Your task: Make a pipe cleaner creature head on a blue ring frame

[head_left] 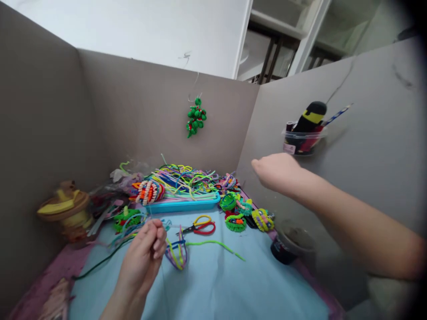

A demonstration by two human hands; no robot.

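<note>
My left hand (144,255) is low over the light blue cloth, fingers curled closed. Beside its fingertips, a looped bundle of purple, yellow and blue pipe cleaners (180,260) sticks out to the right, seemingly gripped by them. A bright green pipe cleaner (213,242) stretches rightward from this bundle. My right hand (278,171) is raised in front of the right grey panel, fingers bent into a closed shape. Whatever its fingertips pinch, if anything, is hidden. Scissors (202,226) with one yellow and one red handle lie just beyond the bundle.
A blue tray (183,205) heaped with pipe cleaners stands at the back. Fuzzy pipe-cleaner figures (235,221) sit to its right, near a dark tub (283,249). A clear cup (302,142) hangs on the right panel. A brown and yellow pot (71,213) stands left.
</note>
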